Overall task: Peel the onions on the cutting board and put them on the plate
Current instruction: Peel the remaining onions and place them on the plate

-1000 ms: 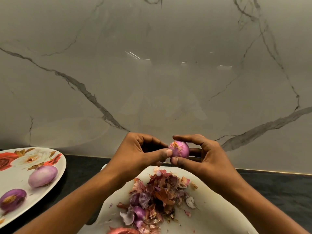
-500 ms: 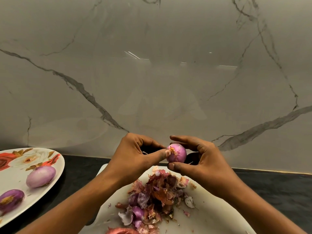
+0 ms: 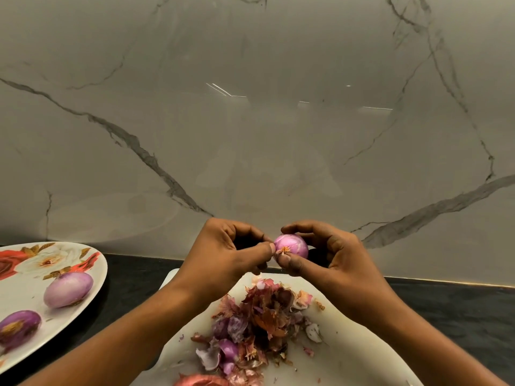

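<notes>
Marble wall [image 3: 250,135] backs the dark worktop [image 3: 459,310]; above the cutting board [image 3: 362,344] the right hand [image 3: 342,263] grips the onion [image 3: 294,243], the left hand [image 3: 223,257] pinches, seemingly, its root tuft [image 3: 284,249]. Slick flesh could slip free.

Your scene is dim and warm, with glare streaks [image 3: 223,90] on the marble wall [image 3: 139,121] well above your fingers [image 3: 303,227]. Below them the peel pile [image 3: 259,324] is softly shadowed; the plate [image 3: 25,293] to their left bows from lens distortion.
</notes>
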